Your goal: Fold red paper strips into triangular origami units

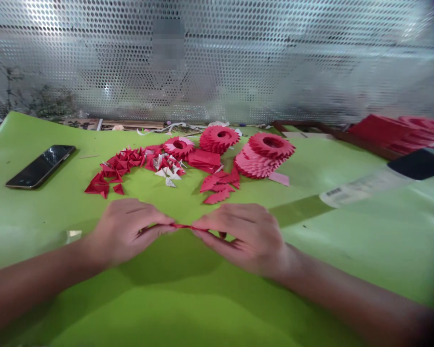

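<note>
Left hand and right hand pinch 1 thin red paper strip narrowly; it looks light, limp and easily torn, so hold near its ends.

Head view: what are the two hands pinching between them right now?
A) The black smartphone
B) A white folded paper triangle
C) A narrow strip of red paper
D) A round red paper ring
C. The left hand and right hand meet at the middle of the view, with a narrow strip of red paper stretched between their fingertips.
</note>
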Demonstrator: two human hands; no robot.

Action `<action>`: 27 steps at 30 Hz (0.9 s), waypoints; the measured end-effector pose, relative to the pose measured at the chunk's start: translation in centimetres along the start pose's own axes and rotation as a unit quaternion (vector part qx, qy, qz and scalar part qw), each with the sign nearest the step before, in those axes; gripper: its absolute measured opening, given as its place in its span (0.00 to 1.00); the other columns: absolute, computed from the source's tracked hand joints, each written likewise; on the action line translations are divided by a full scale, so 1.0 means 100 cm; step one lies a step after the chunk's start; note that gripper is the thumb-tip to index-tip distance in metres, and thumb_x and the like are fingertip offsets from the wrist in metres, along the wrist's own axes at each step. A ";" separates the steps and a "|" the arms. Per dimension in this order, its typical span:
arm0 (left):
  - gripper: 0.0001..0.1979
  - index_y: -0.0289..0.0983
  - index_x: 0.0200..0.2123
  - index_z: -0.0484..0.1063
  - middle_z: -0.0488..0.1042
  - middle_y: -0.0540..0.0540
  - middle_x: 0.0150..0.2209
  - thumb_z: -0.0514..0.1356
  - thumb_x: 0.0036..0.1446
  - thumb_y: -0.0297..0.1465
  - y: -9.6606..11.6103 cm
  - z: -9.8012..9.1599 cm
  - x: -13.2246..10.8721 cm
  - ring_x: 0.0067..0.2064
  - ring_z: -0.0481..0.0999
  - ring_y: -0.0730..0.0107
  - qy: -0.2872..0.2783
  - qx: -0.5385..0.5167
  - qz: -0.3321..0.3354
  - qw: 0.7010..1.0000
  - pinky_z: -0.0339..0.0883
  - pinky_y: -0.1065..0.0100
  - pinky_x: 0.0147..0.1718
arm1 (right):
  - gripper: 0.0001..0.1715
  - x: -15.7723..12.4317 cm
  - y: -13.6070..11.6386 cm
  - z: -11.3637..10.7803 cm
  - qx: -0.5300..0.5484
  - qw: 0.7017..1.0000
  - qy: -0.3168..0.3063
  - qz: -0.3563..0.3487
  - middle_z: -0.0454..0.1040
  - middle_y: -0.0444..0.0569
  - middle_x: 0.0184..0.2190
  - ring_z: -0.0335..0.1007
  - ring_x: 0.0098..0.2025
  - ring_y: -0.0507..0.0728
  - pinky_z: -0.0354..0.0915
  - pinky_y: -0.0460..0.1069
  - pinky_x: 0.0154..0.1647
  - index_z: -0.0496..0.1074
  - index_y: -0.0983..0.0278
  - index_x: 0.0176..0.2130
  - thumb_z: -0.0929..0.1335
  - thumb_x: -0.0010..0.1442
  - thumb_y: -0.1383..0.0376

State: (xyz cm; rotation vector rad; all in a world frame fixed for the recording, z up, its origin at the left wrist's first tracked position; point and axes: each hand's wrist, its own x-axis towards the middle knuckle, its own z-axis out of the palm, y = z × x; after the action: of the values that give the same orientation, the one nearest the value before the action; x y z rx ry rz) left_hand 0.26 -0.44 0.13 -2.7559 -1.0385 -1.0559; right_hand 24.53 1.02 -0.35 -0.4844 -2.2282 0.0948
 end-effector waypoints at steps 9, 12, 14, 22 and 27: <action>0.21 0.40 0.32 0.82 0.80 0.51 0.23 0.52 0.71 0.39 0.001 -0.001 0.000 0.22 0.75 0.75 -0.017 -0.006 -0.010 1.000 0.62 0.73 0.22 | 0.04 0.000 0.000 -0.001 0.002 1.000 -0.009 -0.005 0.80 0.43 0.29 0.73 0.25 0.48 0.68 0.43 0.25 0.76 0.63 0.41 0.71 0.63 0.70; 0.21 0.40 0.32 0.82 0.80 0.51 0.23 0.52 0.71 0.39 0.000 -0.001 0.000 0.22 0.75 0.75 -0.018 -0.006 -0.005 1.000 0.61 0.74 0.22 | 0.03 0.001 0.000 -0.001 0.003 1.000 -0.007 -0.014 0.80 0.44 0.28 0.72 0.24 0.48 0.67 0.43 0.24 0.76 0.64 0.40 0.70 0.63 0.70; 0.21 0.40 0.32 0.82 0.80 0.51 0.22 0.52 0.71 0.39 0.001 -0.001 0.000 0.22 0.75 0.75 -0.019 -0.005 -0.008 1.000 0.61 0.74 0.21 | 0.03 0.001 0.000 -0.001 0.002 1.000 -0.009 -0.015 0.80 0.44 0.28 0.72 0.24 0.48 0.66 0.44 0.23 0.76 0.65 0.40 0.71 0.63 0.71; 0.21 0.40 0.30 0.81 0.79 0.52 0.22 0.53 0.71 0.39 0.004 -0.001 0.001 0.21 0.74 0.76 -0.018 -0.008 -0.024 1.000 0.60 0.73 0.21 | 0.02 0.001 0.001 0.001 -0.007 0.999 -0.002 -0.041 0.80 0.45 0.28 0.71 0.24 0.48 0.63 0.44 0.24 0.76 0.68 0.38 0.72 0.62 0.71; 0.18 0.40 0.32 0.81 0.80 0.52 0.23 0.54 0.71 0.35 0.002 -0.001 -0.001 0.22 0.75 0.76 -0.005 0.021 0.024 0.999 0.62 0.74 0.23 | 0.03 0.001 0.002 0.002 0.045 0.999 -0.019 0.010 0.80 0.44 0.28 0.72 0.24 0.48 0.64 0.43 0.23 0.78 0.67 0.39 0.72 0.62 0.70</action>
State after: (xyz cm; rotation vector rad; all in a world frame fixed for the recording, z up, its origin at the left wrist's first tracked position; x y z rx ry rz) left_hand 0.29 -0.64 0.16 -2.7418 -0.9773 -1.0040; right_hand 24.43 1.24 -0.45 -0.4584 -2.2468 0.2149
